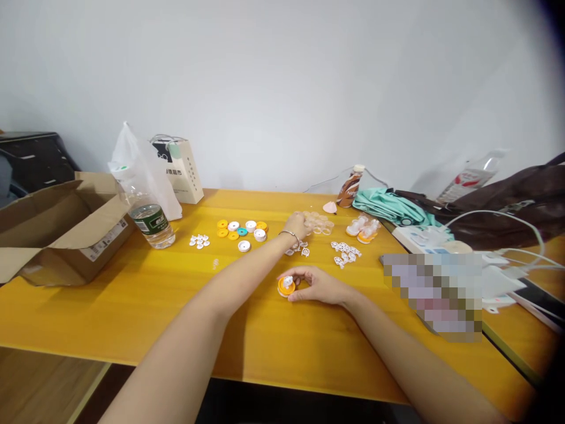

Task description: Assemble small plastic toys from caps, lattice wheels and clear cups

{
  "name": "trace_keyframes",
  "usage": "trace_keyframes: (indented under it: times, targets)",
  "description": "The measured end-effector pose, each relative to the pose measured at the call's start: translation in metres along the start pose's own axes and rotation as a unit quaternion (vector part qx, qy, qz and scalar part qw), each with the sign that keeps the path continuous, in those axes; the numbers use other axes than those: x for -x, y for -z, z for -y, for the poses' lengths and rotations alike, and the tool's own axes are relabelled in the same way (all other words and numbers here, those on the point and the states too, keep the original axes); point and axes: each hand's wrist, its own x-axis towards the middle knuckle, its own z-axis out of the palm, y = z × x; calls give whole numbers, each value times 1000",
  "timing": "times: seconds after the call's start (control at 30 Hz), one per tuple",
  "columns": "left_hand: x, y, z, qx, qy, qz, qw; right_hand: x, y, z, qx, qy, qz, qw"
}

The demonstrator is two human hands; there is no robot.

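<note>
My right hand (318,284) curves its thumb and fingers round a small orange disc with a white rim (286,288) on the table, a white part standing at its middle. My left hand (295,225), with a bracelet at the wrist, reaches farther forward to a pile of clear plastic domes or cups (321,225). Its fingertips are hidden, so I cannot see whether it grips one. White lattice pieces (304,251) lie just below that wrist, and more white lattice pieces (346,253) lie to the right. Orange, white and blue discs (242,231) are grouped to the left.
Small white knobs (200,241) lie at left, near a water bottle (152,224) and an open cardboard box (88,235). Finished-looking clear-domed pieces (364,229), a brown drink bottle (350,187), a folded green cloth (392,206) and a power strip (415,241) are at right.
</note>
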Motion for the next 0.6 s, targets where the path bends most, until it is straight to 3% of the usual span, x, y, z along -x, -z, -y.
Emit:
trace_keyframes:
  times: [0.1,0.23,0.33,0.43,0.5,0.6]
  targets:
    - [3,9,2,25,0,-8,1000,1,-2,2,-8,-5,1,1000]
    - [26,46,7,91,-14,-5,996,0,-7,6,-75,-20,-10,997]
    - [62,85,10,155,-35,-9,987,-3,-12,7,-156,-18,-31,987]
    - [109,115,11,288,-72,-31,954,-6,-17,9,-215,-17,-70,974]
    - [136,125,11,297,-98,-40,949,-8,-21,12,-231,-25,-94,968]
    - [161,123,13,285,-133,-36,949,-8,-27,17,-230,-37,-118,965]
